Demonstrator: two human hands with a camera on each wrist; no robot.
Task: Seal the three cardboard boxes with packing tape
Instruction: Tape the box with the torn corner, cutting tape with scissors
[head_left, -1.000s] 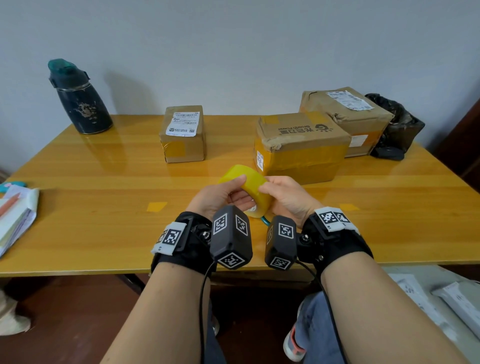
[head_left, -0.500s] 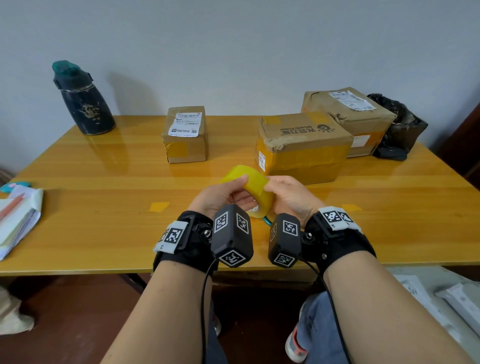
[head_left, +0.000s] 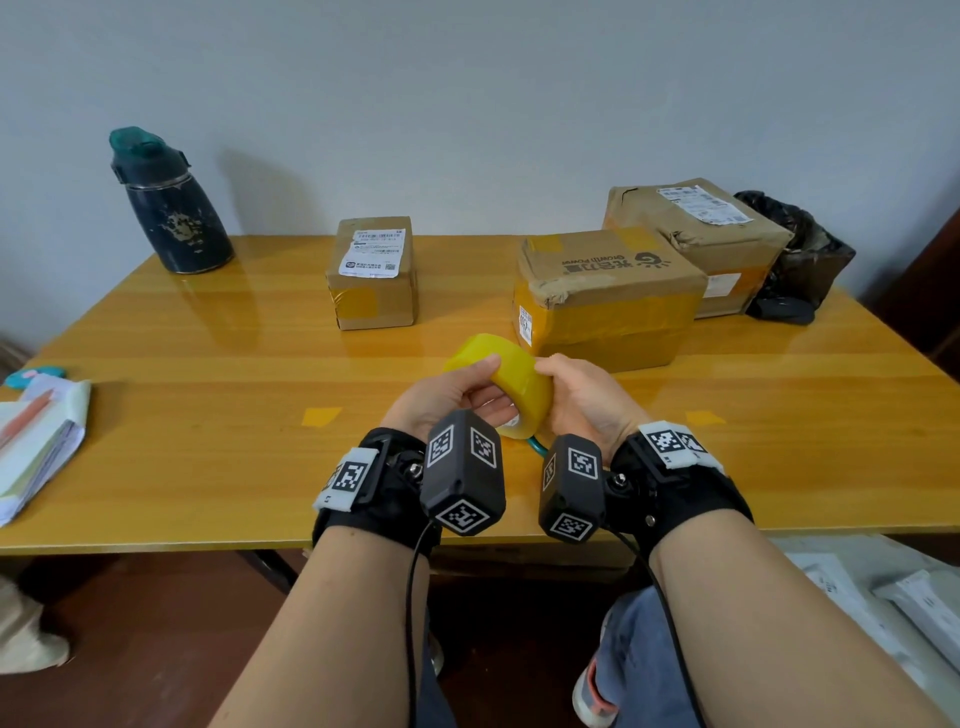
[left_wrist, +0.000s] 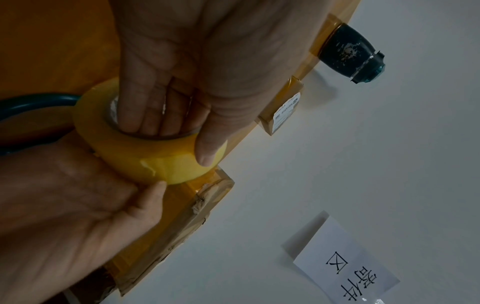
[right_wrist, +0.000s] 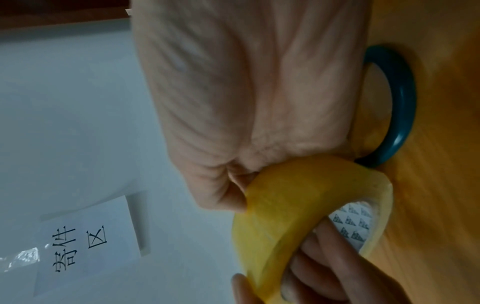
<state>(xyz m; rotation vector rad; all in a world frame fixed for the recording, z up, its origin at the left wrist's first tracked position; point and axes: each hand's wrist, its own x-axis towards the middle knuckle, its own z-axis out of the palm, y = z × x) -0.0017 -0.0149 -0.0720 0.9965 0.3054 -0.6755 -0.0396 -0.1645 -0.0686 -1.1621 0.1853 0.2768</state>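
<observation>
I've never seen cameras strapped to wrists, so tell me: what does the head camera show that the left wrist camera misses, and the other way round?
Only the head view shows the third box at the back right, the black bag beside it, the papers at the table's left edge and both wrist cameras. Only the left wrist view shows the left hand's fingers inside the tape roll's core, the tape's loose end, and a paper sign on the wall. Both show the roll held by both hands, the bottle and two boxes.
</observation>
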